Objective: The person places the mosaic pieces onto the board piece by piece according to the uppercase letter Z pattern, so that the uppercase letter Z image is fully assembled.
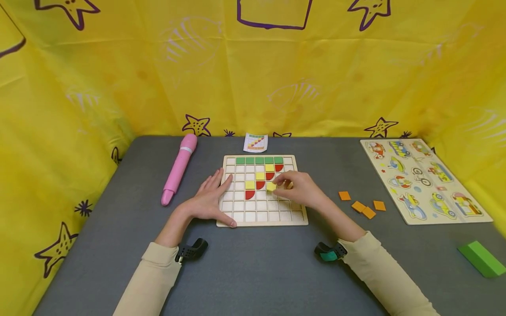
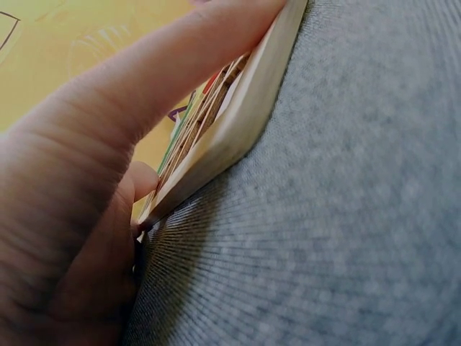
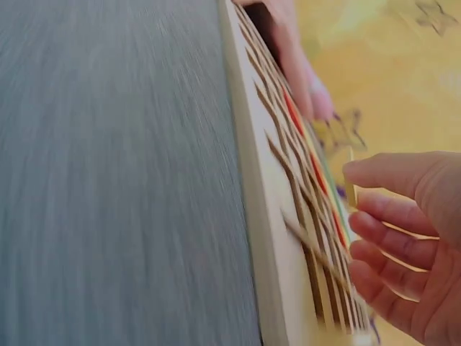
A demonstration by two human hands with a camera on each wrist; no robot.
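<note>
A wooden grid board (image 1: 262, 224) lies on the grey table in front of the person. The left hand (image 1: 207, 199) rests along its left edge with fingers spread, thumb at the near corner. Over the middle of the grid, the right hand (image 1: 299, 188) pinches a small yellow square tile (image 1: 271, 186) between thumb and fingertip; the right wrist view shows this tile (image 3: 351, 184) edge-on, above the board. A row of green tiles (image 1: 259, 160) fills most of the top row. Below it, yellow squares (image 1: 260, 176) and red rounded pieces (image 1: 250, 194) step down diagonally leftward.
A small printed card (image 1: 255, 142) with a similar pattern lies behind the board. Several orange square tiles (image 1: 345, 195) are right of the right forearm. Farther right are a vehicle puzzle board (image 1: 407, 193) and a green block (image 1: 482, 259). A pink marker-shaped object (image 1: 179, 171) lies left.
</note>
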